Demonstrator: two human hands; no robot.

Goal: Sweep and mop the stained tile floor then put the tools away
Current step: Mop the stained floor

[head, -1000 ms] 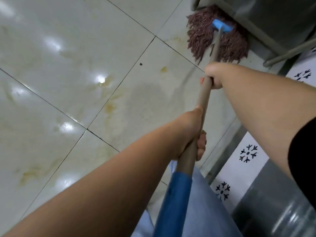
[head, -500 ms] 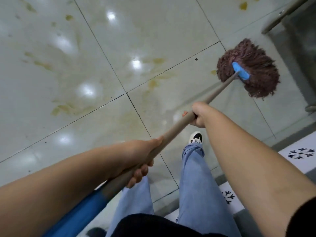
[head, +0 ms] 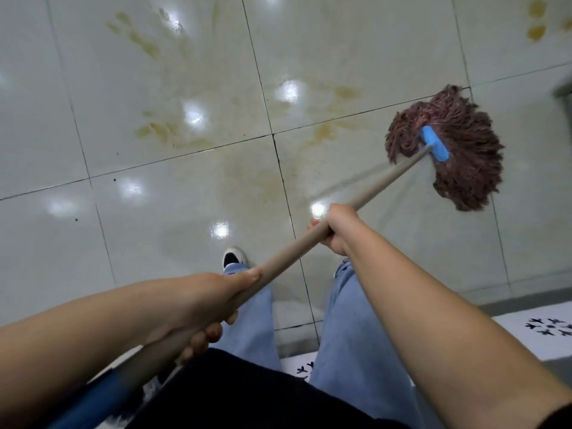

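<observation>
A mop with a maroon string head (head: 458, 147) and a blue clamp (head: 435, 144) rests on the glossy white tile floor (head: 154, 212) at the right. Its beige handle (head: 374, 188) runs down-left to a blue grip end (head: 93, 400). My right hand (head: 339, 227) is closed around the handle midway. My left hand (head: 204, 305) grips it lower, near the blue end. Yellow-brown stains (head: 167, 131) streak the tiles ahead, with more stains (head: 322, 131) by the tile joint and blotches (head: 537, 26) at the top right.
My jeans-clad legs (head: 349, 351) and one shoe (head: 232, 258) stand on the tiles. A white wall base with black snowflake marks (head: 548, 326) runs along the lower right. A grey metal edge (head: 563, 88) shows at the far right.
The mop head has swept away from under the metal furniture onto the open tiles, and my view has swung left, bringing more stained floor into sight. Both hands keep their grip.
</observation>
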